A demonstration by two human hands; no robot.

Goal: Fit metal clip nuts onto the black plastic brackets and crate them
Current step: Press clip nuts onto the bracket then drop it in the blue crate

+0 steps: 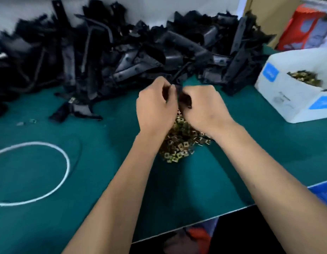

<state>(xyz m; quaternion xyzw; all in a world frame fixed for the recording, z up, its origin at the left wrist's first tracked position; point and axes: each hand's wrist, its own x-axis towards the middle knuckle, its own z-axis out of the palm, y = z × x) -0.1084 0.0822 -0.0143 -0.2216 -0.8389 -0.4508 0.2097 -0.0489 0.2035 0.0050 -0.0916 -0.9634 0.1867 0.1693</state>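
Note:
Both hands meet over the middle of the green table and hold one black plastic bracket (179, 92) between them. My left hand (155, 107) grips its left side with curled fingers, and my right hand (203, 107) grips its lower right part. The frame is blurred, so I cannot tell whether a clip nut sits on the bracket. A heap of brass-coloured metal clip nuts (179, 142) lies on the table just under my wrists. A big pile of black brackets (122, 52) fills the back of the table.
A white box (287, 99) with more clip nuts stands at the right. A white cord loop (30, 173) lies at the left. A few loose brackets (73, 110) lie front-left of the pile. A blue crate corner (322, 191) shows past the table's right edge.

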